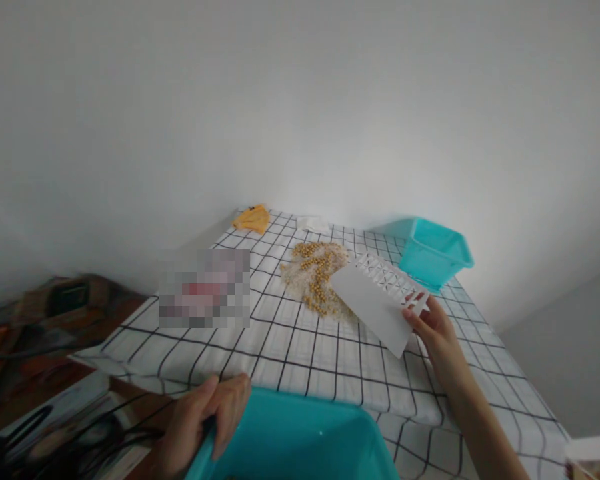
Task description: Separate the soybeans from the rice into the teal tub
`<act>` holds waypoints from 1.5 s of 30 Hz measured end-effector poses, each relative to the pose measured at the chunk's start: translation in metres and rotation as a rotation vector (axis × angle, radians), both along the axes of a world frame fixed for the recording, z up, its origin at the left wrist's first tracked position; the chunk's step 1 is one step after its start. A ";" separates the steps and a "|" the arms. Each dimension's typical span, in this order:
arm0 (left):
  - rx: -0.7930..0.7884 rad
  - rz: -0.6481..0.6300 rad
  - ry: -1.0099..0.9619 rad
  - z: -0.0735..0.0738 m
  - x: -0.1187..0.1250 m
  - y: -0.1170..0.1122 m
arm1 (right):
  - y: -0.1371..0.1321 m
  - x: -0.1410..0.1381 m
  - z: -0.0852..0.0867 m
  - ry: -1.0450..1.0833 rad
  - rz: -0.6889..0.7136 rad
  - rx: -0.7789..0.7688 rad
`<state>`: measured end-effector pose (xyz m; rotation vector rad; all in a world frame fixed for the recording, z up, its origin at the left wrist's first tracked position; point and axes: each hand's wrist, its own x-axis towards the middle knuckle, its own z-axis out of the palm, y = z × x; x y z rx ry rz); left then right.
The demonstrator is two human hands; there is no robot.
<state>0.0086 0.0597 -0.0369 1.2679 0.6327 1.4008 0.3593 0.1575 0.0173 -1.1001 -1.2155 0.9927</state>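
Note:
My left hand point(211, 415) is closed over the rim of a turquoise plastic bin point(310, 430), which stands at the table's near edge; its bottom is mostly out of frame. In my right hand point(430, 327) is a thin white sheet point(373, 300) with a row of cut-out shapes along one side, pinched between thumb and fingers. The sheet is tilted over the right side of a spread pile of yellow beans point(323, 273) mixed with pale, rice-like grains point(297, 277). Part of the pile is hidden behind the sheet.
A second turquoise bin point(433, 253) stands at the table's back right. Yellow cloth point(253, 219) and a white item point(313, 224) lie along the back. A blurred-out object point(205, 289) is on the left of the checked tablecloth point(275, 347). Cables point(105, 427) and boxes lie below left.

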 end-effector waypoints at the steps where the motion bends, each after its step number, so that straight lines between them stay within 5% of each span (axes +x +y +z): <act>1: -0.026 0.005 -0.005 -0.001 0.001 -0.001 | 0.000 -0.001 0.000 0.005 -0.003 0.008; 8: -0.094 0.028 -0.082 -0.005 0.005 -0.004 | -0.004 -0.005 0.000 -0.008 -0.012 0.049; 17: 0.001 0.027 -0.069 -0.007 0.007 -0.001 | -0.006 -0.004 -0.005 -0.067 0.054 0.105; 27: -0.045 0.069 -0.133 0.006 0.014 -0.005 | -0.007 -0.004 -0.003 -0.081 0.066 0.095; 45: -0.008 -0.021 -0.042 0.005 0.002 -0.001 | -0.011 -0.003 0.003 -0.088 0.070 0.134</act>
